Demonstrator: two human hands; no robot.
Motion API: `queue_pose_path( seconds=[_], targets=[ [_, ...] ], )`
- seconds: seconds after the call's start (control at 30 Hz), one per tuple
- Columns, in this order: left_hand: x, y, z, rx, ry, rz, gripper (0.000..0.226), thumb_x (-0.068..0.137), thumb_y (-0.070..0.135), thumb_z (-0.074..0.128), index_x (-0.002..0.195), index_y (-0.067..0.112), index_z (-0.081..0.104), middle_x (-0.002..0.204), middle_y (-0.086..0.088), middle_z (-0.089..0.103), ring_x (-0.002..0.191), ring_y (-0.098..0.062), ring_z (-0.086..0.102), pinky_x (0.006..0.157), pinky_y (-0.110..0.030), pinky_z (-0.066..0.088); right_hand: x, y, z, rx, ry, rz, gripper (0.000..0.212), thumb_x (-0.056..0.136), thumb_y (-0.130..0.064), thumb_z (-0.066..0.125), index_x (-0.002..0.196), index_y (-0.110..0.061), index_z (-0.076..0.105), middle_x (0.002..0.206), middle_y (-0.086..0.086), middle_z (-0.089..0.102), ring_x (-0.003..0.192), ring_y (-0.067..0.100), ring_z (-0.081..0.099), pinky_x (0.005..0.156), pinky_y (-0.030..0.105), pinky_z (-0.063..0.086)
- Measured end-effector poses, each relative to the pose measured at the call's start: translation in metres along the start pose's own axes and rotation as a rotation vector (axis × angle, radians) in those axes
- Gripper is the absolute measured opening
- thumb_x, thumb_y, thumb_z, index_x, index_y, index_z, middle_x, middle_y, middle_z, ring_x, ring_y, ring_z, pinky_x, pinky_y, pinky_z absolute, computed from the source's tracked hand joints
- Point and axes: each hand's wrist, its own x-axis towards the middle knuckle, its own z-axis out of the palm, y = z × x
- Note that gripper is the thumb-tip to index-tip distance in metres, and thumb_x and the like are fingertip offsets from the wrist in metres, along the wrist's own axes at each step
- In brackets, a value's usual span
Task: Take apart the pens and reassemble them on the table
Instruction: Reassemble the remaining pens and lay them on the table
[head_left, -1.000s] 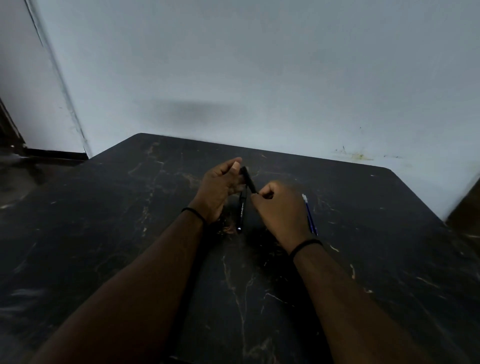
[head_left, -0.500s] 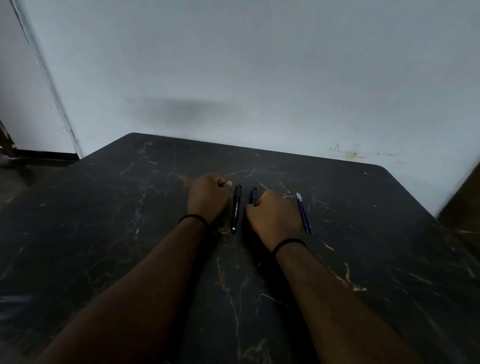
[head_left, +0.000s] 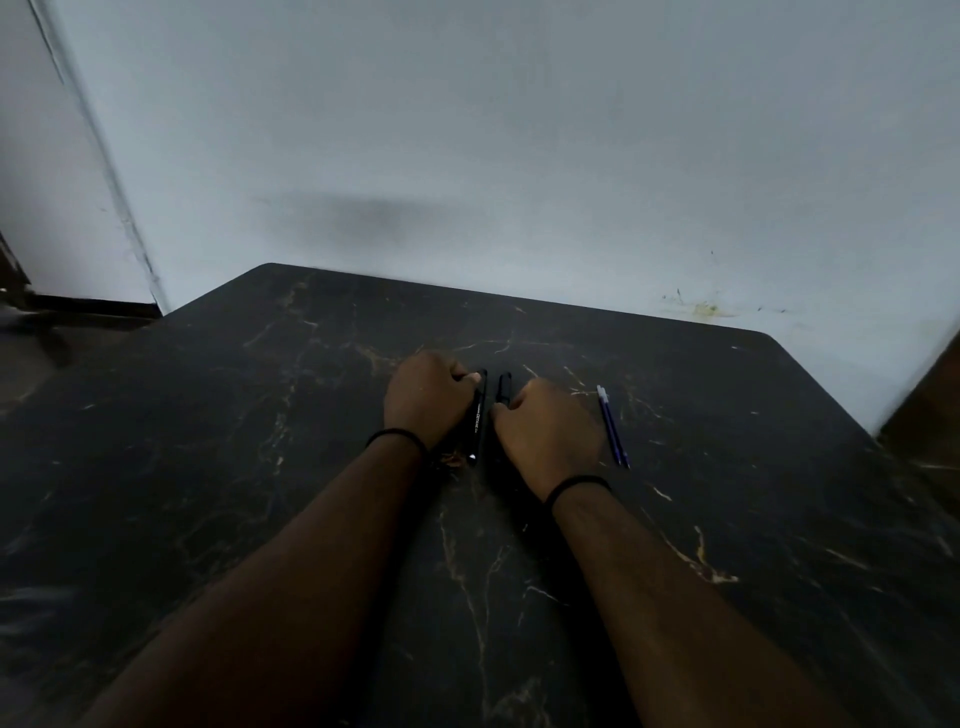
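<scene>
Lowered both pieces onto the surface (head_left: 260, 467) since a second ago: left hand (head_left: 426, 397) curled round pen barrel (head_left: 478, 415), right hand (head_left: 545, 431) pinching black cap (head_left: 503, 387). Pulled apart, refill (head_left: 612, 426) lying right.

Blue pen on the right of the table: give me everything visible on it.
The slim blue pen lies flat on the dark marble-patterned table, apart from and to the right of the right hand. Its far end is pale, whitish; the rest looks like dark blue plastic. It runs roughly away from the person, near end angled slightly right. It looks like two thin pieces side by side at the near end; too small to confirm. Nothing touches it but the table.
</scene>
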Motion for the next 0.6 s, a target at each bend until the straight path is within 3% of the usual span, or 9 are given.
queue_pose_path(
  seconds=[0.13,0.43,0.6],
  targets=[
    [0.0,-0.0004,0.0002,-0.018,0.001,-0.003,0.034,0.087,0.031,0.064,0.063,0.006,0.065,0.064,-0.009,0.067,0.063,-0.022,0.064,0.062,-0.03,0.051,0.0011,-0.0036,0.0014,0.008,0.007,0.003,0.039,0.082,-0.05,0.055,0.08,-0.012,0.065,0.074,0.004,0.067,0.072,0.025,0.067,0.061,0.029,0.043],
    [0.0016,-0.0025,0.002,-0.005,-0.004,-0.005,0.036,0.087,0.032,0.063,0.062,0.007,0.062,0.061,-0.009,0.064,0.06,-0.023,0.061,0.056,-0.027,0.045,-0.0012,-0.0051,0.0023,0.014,0.021,0.01,0.037,0.082,-0.05,0.056,0.081,-0.014,0.064,0.075,0.003,0.067,0.073,0.025,0.066,0.061,0.029,0.039],
    [0.0006,-0.0029,0.0016,-0.014,0.003,-0.001,0.037,0.089,0.032,0.061,0.065,0.003,0.064,0.063,-0.012,0.066,0.061,-0.026,0.063,0.06,-0.032,0.051,-0.0042,-0.0054,0.0012,0.03,0.023,0.011,0.038,0.085,-0.052,0.055,0.084,-0.016,0.064,0.077,0.003,0.068,0.074,0.024,0.066,0.063,0.03,0.041]
  ],
)
